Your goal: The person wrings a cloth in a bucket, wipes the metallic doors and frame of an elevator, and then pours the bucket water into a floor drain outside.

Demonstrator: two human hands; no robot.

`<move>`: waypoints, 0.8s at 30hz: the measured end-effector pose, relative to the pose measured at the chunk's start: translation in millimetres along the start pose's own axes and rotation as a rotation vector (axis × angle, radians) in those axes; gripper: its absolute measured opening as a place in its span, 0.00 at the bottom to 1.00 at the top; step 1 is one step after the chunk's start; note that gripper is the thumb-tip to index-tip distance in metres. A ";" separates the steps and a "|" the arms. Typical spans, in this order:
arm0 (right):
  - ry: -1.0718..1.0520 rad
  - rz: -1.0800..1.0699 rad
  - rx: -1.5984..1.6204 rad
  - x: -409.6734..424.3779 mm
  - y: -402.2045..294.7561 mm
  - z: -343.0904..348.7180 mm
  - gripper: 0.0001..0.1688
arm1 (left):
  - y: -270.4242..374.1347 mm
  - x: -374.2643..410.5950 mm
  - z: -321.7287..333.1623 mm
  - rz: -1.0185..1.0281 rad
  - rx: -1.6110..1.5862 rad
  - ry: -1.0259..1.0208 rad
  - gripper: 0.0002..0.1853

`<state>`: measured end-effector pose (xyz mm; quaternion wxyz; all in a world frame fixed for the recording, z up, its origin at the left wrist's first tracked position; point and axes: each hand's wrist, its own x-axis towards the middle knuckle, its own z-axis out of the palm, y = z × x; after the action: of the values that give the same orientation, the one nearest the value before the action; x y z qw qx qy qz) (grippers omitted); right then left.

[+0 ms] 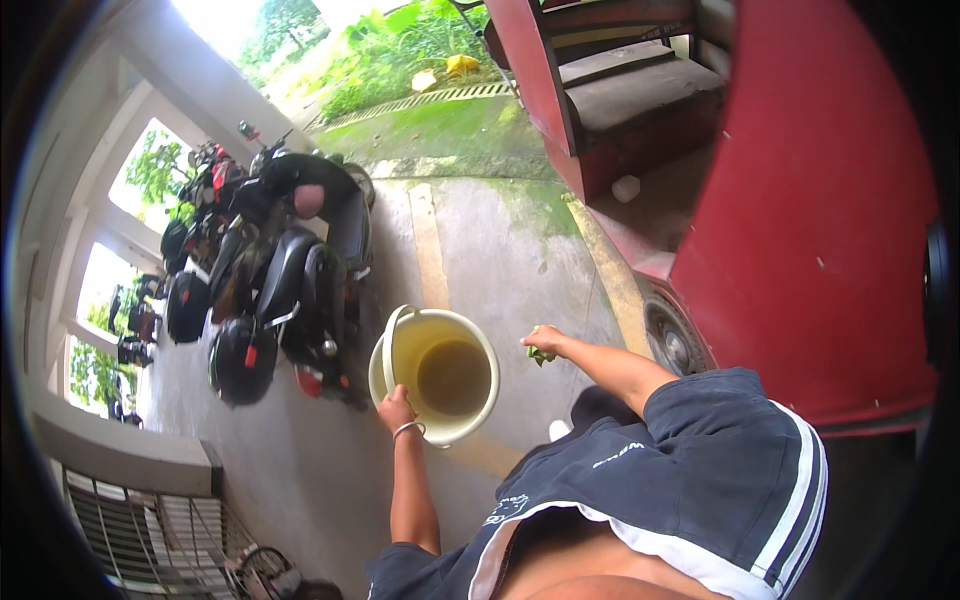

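A pale yellow plastic bucket (484, 405) hangs tilted before me, with murky brownish liquid (453, 377) in its bottom. My left hand (397, 409), below a light bangle at the wrist, grips the bucket's handle (388, 349) at the near left rim. To the right of the bucket and apart from it, my right hand (546, 340) is closed around a green cloth or leafy bundle (538, 355); which of the two I cannot tell. Part of the bundle sticks out under the fingers.
Parked scooters (289, 277) stand in a row at left. A red vehicle (810, 225) with an open side and a seat (637, 86) is at right, its wheel (673, 334) near my right arm. Ahead, a drain grate (450, 94) borders green plants (375, 67). Mossy concrete lies before it.
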<state>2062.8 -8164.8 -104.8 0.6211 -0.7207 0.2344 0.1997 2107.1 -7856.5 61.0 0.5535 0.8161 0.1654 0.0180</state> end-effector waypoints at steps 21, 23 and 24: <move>0.330 -0.069 0.727 660.6 -462.1 -252.3 0.30 | 362.8 716.3 479.9 0.086 -0.139 -0.287 0.11; 0.210 0.038 0.881 716.8 -512.7 -256.7 0.30 | 353.8 807.5 527.3 0.043 -0.012 -0.277 0.10; 0.233 0.027 0.878 737.3 -528.1 -289.1 0.30 | 385.2 821.2 554.6 0.073 -0.037 -0.323 0.10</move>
<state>2968.7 -8454.2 -65.3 0.8347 -0.4036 0.3746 0.0072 3097.1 -8244.2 70.5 0.5867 0.8035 0.0442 -0.0905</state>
